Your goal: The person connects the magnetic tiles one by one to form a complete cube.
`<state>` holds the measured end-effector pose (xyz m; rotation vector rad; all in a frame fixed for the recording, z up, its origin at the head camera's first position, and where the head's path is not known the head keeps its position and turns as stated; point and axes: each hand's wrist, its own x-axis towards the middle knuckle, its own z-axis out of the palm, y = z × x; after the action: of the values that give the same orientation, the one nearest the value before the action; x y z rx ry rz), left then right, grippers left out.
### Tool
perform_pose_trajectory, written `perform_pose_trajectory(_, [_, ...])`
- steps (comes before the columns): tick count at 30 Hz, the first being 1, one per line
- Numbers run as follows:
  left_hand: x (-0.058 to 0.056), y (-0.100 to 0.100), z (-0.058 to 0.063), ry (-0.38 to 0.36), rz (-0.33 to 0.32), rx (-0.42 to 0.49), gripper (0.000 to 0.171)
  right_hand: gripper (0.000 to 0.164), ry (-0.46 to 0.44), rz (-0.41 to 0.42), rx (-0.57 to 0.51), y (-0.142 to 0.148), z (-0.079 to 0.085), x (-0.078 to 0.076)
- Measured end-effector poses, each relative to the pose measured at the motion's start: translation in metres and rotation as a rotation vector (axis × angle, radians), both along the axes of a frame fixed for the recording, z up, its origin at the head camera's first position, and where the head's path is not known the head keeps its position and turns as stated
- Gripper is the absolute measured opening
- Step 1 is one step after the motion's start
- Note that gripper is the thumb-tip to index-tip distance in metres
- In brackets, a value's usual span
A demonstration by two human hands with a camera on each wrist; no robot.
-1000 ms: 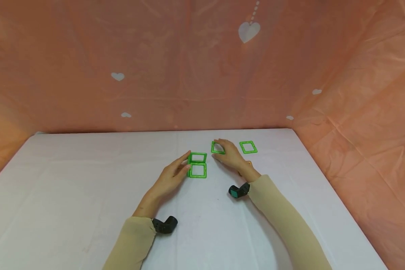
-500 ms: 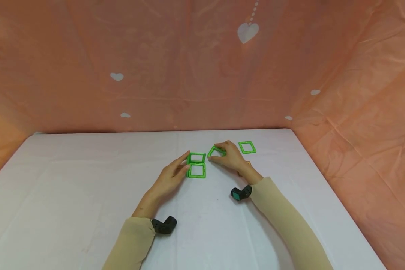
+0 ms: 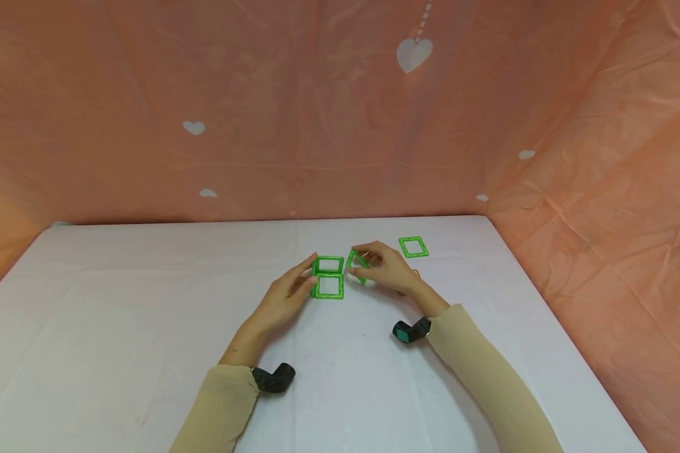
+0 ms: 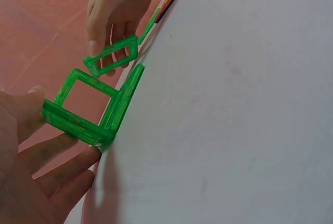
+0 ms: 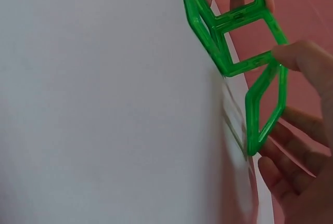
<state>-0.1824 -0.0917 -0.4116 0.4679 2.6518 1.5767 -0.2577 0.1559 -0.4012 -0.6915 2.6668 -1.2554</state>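
My left hand (image 3: 280,299) holds the left upright tile (image 4: 73,125) of a small structure of green square magnetic tiles, thumb and fingers at its edges. In the structure, a flat tile (image 3: 330,296) lies on the table and another tile (image 4: 88,78) stands up along its far side. Just right of it, my right hand (image 3: 391,267) pinches a separate green square magnetic tile (image 5: 252,112), tilted and turned edgewise. In the right wrist view its upper corner appears close to the structure; whether they touch I cannot tell.
Another green square tile (image 3: 416,255) lies flat at the back right of the white-covered table (image 3: 147,314). An orange piece (image 4: 170,0) lies partly hidden behind my right wrist. Orange cloth with hearts (image 3: 294,126) hangs behind the table and to its right.
My right hand has turned its tile from facing the camera to edgewise and brought it slightly nearer and left, toward the structure. My left hand keeps its place.
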Motion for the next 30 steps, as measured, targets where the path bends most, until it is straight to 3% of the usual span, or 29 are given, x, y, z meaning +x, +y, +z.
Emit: perform_pose_trajectory(30, [0.002,0.000,0.003,-0.023,-0.002,0.011,0.052,0.054,0.020,0.129,-0.143,-0.003,-0.002,0.015])
